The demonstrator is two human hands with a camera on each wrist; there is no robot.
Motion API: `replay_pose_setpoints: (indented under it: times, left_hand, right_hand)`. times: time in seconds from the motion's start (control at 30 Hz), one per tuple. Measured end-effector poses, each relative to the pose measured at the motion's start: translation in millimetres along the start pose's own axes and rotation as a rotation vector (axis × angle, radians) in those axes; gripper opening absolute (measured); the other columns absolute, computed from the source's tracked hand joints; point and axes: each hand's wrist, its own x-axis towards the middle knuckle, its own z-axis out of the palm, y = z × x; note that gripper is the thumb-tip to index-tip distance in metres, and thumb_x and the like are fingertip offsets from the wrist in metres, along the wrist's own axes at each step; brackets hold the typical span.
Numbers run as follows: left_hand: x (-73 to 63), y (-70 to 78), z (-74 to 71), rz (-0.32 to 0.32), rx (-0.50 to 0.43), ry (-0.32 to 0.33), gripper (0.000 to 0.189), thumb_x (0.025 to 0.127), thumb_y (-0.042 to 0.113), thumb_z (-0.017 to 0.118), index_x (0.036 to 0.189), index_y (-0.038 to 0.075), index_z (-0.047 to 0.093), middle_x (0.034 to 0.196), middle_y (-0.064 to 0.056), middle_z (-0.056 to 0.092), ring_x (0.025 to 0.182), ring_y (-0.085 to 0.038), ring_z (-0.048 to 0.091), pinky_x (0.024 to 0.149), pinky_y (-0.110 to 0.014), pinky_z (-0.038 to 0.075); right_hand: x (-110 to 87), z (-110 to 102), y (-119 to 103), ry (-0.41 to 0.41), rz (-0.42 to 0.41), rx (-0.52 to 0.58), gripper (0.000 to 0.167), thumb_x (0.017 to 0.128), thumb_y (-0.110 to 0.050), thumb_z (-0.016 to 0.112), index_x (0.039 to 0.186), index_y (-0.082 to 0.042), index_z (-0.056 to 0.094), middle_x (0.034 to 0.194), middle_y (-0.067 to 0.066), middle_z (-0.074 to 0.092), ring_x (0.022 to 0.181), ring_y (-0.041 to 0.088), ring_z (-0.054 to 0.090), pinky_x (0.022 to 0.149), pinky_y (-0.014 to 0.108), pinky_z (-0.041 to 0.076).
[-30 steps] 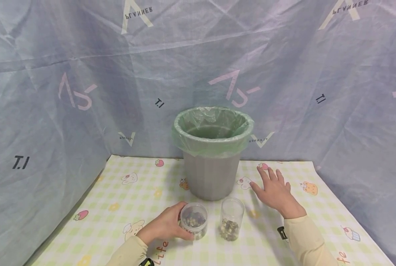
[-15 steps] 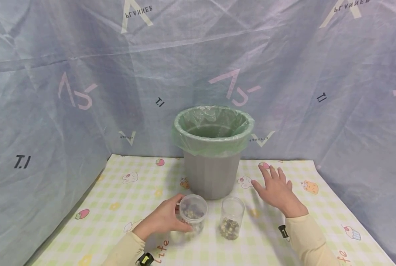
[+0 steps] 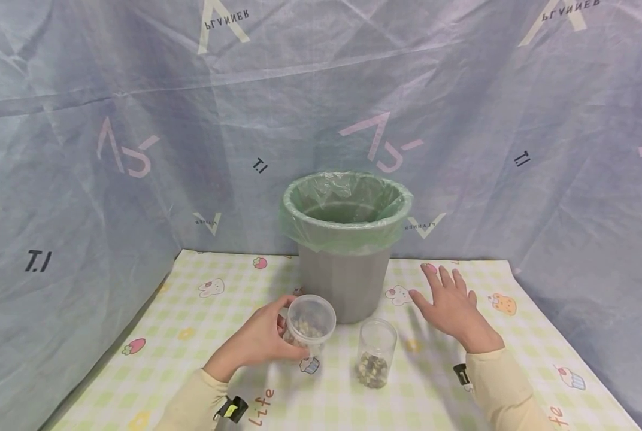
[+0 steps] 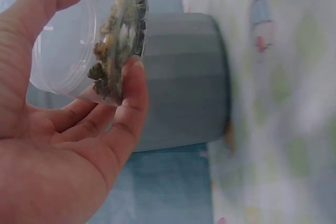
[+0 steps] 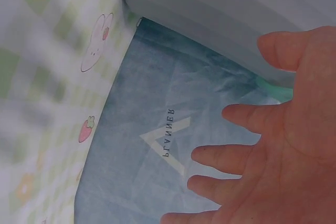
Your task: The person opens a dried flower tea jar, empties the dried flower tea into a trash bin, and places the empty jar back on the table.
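Sitting gripped in the left hand, one jar is well apart from the spread right hand.

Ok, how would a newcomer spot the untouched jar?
Start at the grey bin. In front of it, toward the right hand, stands a narrow clear jar with small bits at the bottom. Unlike the wide jar in the left hand, it is untouched.

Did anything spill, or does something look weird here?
I see no spill: the small bits sit inside the standing jar and the held jar in the left hand. One odd thing: the PLANNER lettering on the backdrop looks flipped, so it doesn't read normally.
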Motion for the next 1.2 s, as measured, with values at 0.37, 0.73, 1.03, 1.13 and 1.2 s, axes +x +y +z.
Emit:
replay_pose_setpoints:
  times: [0.37, 0.73, 1.03, 1.13, 1.2]
  left_hand:
    - [1.9, 32.6, -21.9, 0.071, -0.010, 0.070, 0.090, 0.066, 0.032, 0.097, 0.142, 0.020, 0.052, 0.113, 0.001, 0.062, 0.093, -0.020, 0.056, 0.080, -0.037, 0.051]
    - [3.8, 48.0, -34.9, 0.110, -0.038, 0.110, 0.090, 0.068, 0.027, 0.096, 0.146, 0.020, 0.050, 0.122, 0.000, 0.063, 0.096, -0.022, 0.060, 0.083, -0.040, 0.053]
    - [6.8, 57.1, -41.4, 0.177, -0.059, 0.096, 0.089, 0.070, 0.018, 0.094, 0.147, 0.023, 0.049, 0.130, 0.001, 0.060, 0.102, -0.020, 0.063, 0.088, -0.038, 0.053]
    - [7.3, 61.1, -41.0, 0.200, -0.037, 0.102, 0.087, 0.069, 0.018, 0.094, 0.145, 0.023, 0.050, 0.131, 0.003, 0.058, 0.103, -0.020, 0.061, 0.088, -0.036, 0.053]
    - [7.8, 63.9, -40.9, 0.218, -0.018, 0.110, 0.087, 0.069, 0.019, 0.094, 0.144, 0.023, 0.052, 0.131, 0.004, 0.057, 0.103, -0.019, 0.058, 0.088, -0.035, 0.052]
  right_hand:
    - [-2.1, -12.0, -8.4, 0.020, -0.011, -0.010, 0.078, 0.105, -0.060, 0.044, 0.162, -0.010, 0.028, 0.163, 0.035, 0.021, 0.151, 0.058, 0.010, 0.102, 0.085, 0.019]
    - [-6.9, -20.9, -13.9, 0.029, -0.033, 0.016, 0.081, 0.105, -0.061, 0.041, 0.164, -0.008, 0.025, 0.165, 0.034, 0.018, 0.151, 0.057, 0.012, 0.102, 0.083, 0.026]
    - [-12.3, -30.4, -22.2, 0.057, -0.062, 0.062, 0.078, 0.106, -0.058, 0.044, 0.164, -0.009, 0.026, 0.164, 0.034, 0.020, 0.148, 0.058, 0.016, 0.103, 0.082, 0.027]
    - [-14.6, -33.5, -25.7, 0.073, -0.080, 0.076, 0.077, 0.106, -0.057, 0.045, 0.163, -0.008, 0.028, 0.164, 0.033, 0.022, 0.147, 0.058, 0.018, 0.105, 0.080, 0.026]
    - [-16.4, -36.0, -28.6, 0.090, -0.101, 0.087, 0.075, 0.106, -0.054, 0.046, 0.162, -0.007, 0.029, 0.163, 0.033, 0.026, 0.146, 0.058, 0.021, 0.108, 0.077, 0.025]
